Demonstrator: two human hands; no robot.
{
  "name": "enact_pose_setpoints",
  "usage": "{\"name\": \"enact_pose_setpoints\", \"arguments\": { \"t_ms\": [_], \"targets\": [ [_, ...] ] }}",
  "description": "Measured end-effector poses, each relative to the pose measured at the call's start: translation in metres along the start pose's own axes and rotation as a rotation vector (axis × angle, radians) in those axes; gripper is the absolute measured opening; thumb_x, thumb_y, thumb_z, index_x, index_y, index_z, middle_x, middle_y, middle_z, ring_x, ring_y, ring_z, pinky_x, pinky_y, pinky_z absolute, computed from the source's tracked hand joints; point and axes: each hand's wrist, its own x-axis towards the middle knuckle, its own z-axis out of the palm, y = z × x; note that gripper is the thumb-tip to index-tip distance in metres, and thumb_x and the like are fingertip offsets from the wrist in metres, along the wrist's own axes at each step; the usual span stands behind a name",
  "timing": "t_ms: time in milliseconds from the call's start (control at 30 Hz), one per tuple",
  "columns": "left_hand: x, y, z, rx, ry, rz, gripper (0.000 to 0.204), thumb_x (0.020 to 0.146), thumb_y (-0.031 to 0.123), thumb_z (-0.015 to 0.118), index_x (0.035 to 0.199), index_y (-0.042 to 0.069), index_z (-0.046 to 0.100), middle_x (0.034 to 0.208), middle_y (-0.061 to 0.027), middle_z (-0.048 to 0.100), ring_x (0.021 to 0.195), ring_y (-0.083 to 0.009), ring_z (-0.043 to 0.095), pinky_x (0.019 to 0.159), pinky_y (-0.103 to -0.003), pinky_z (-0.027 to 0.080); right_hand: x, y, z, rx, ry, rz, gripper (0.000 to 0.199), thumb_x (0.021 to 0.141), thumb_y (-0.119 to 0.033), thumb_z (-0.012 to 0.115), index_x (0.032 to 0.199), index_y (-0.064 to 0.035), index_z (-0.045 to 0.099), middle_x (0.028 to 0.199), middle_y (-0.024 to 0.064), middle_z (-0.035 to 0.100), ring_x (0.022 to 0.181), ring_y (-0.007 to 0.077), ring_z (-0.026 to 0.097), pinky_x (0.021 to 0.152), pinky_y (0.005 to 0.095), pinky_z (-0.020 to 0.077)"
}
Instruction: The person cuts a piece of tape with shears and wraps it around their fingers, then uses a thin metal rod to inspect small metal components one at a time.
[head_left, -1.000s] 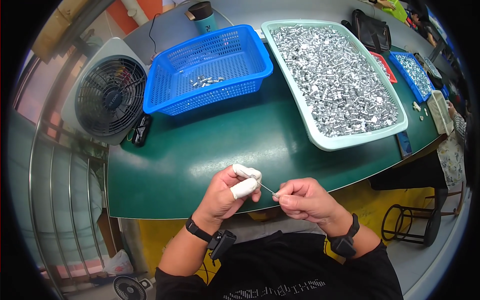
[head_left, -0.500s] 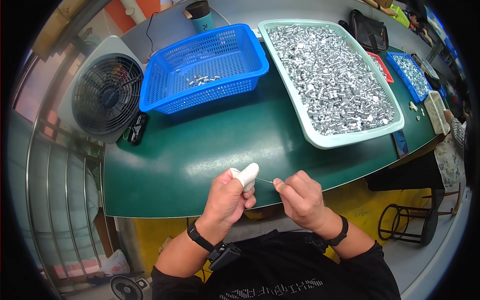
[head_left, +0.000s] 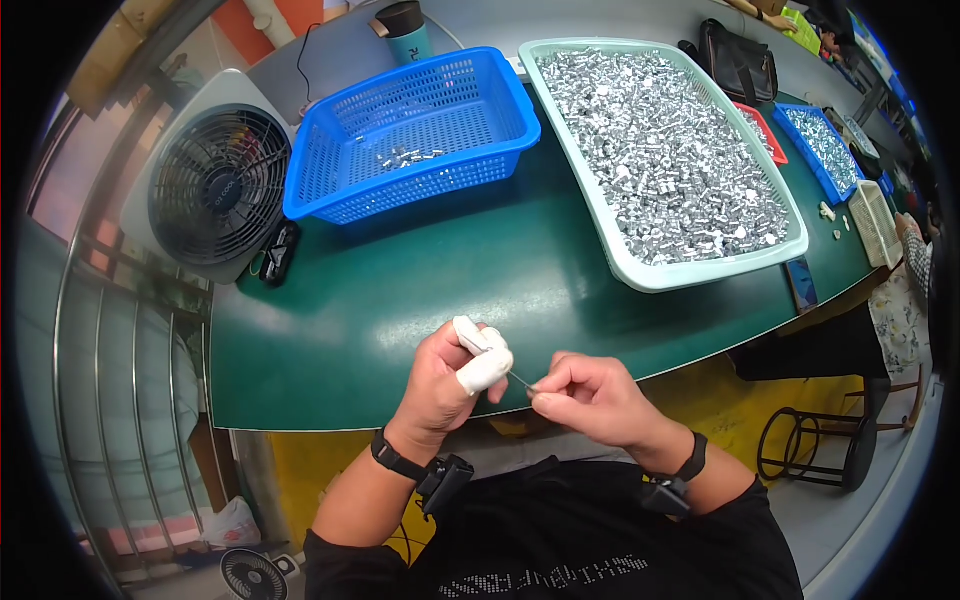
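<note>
Over the front edge of the green table my left hand [head_left: 440, 375] is closed, with white finger cots [head_left: 484, 371] on its thumb and fingers. Whatever it pinches is hidden behind the cots. My right hand [head_left: 590, 397], just beside it, grips a thin metal rod [head_left: 520, 380] between thumb and forefinger. The rod slants up to the left and its far end meets the covered fingertips. Beyond my hands, a pale green tray [head_left: 640, 281] is heaped with small silvery metal parts [head_left: 680, 160]. A blue perforated basket [head_left: 410, 190] has several similar parts on its floor.
A box fan [head_left: 215, 185] stands left of the basket, with a black object [head_left: 281, 254] by its foot. Behind the basket is a teal tumbler [head_left: 408, 40]. On the right are a black bag [head_left: 738, 60], a blue tray [head_left: 825, 155], a stool [head_left: 815, 445] and another person's sleeve [head_left: 917, 262].
My left thumb has swung lower across the fingers. My right hand has turned and dropped slightly to the left, tilting the rod more steeply.
</note>
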Motion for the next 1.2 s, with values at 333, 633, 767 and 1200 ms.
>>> {"name": "enact_pose_setpoints", "arguments": {
  "t_ms": [333,633,767,1200],
  "targets": [
    [-0.002,0.005,0.005,0.003,0.226,-0.167,0.013,0.092,0.01,0.068,0.1,0.004,0.059,0.08,-0.005,0.059,0.067,-0.0136,0.055,0.055,-0.027,0.046,0.002,-0.008,-0.005,0.435,-0.071,0.339,0.009,0.089,0.002,0.066,0.099,0.0034,0.068,0.073,0.0034,0.053,0.057,0.006,0.045,0.045,0.0255,0.034],
    [-0.002,0.008,-0.015,-0.181,0.208,0.037,0.016,0.097,0.01,0.06,0.112,0.003,0.06,0.095,-0.0063,0.061,0.083,-0.0166,0.056,0.07,-0.029,0.047,-0.007,-0.006,-0.018,1.281,-0.136,0.958,0.011,0.095,-0.003,0.061,0.1,0.0034,0.068,0.081,0.001,0.055,0.058,0.0049,0.046,0.049,0.0193,0.0354],
    [-0.002,-0.002,-0.032,-0.348,0.077,0.004,0.02,0.099,0.016,0.059,0.115,0.003,0.059,0.1,-0.0076,0.061,0.087,-0.0184,0.056,0.071,-0.031,0.047,-0.002,-0.013,-0.012,0.918,-0.084,0.765,0.011,0.094,-0.002,0.062,0.101,0.0034,0.068,0.085,0.0016,0.057,0.064,0.0043,0.049,0.055,0.0187,0.0376],
    [-0.005,-0.006,-0.034,-0.304,-0.037,-0.091,0.028,0.103,0.026,0.051,0.115,0.003,0.06,0.096,-0.0066,0.058,0.082,-0.0184,0.052,0.069,-0.031,0.046,-0.003,-0.008,-0.003,0.831,-0.125,0.725,0.01,0.093,-0.002,0.064,0.1,0.0035,0.068,0.088,0.0003,0.058,0.073,0.0027,0.051,0.062,0.0191,0.0407]
  ]
}}
